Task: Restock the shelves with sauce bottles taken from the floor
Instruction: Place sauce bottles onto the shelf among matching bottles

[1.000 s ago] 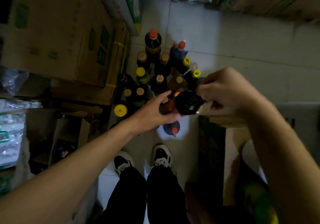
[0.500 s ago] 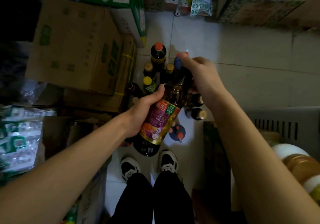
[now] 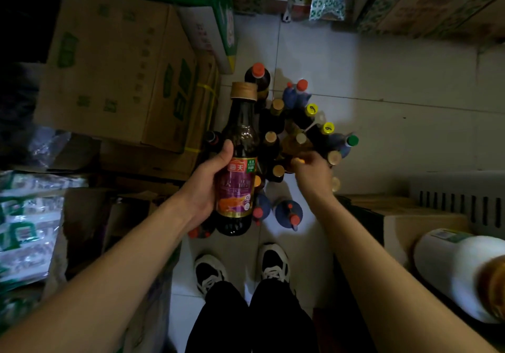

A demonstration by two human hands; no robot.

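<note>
My left hand (image 3: 206, 188) grips a dark sauce bottle (image 3: 240, 136) by its body; it has a purple label and a gold cap and is held upright above the floor. Just beyond it, several sauce bottles (image 3: 300, 123) stand clustered on the tiled floor, with red, yellow, gold and green caps. My right hand (image 3: 314, 173) reaches down into the near right side of this cluster, its fingertips at an orange-capped bottle (image 3: 296, 161). The back of the hand hides the fingers, so its grip is unclear. Two blue bottles with red caps (image 3: 288, 212) stand near my feet.
Stacked cardboard boxes (image 3: 117, 74) wall in the left side. At the right are a low box (image 3: 410, 221), a grey slotted crate (image 3: 459, 197) and a large white jug (image 3: 459, 270). My shoes (image 3: 210, 273) stand on the tiles just behind the bottles. Packaged goods line the far wall.
My right hand let go of the bottle's neck and dropped down into the floor cluster. My left hand now holds the purple-label bottle alone, turned upright.
</note>
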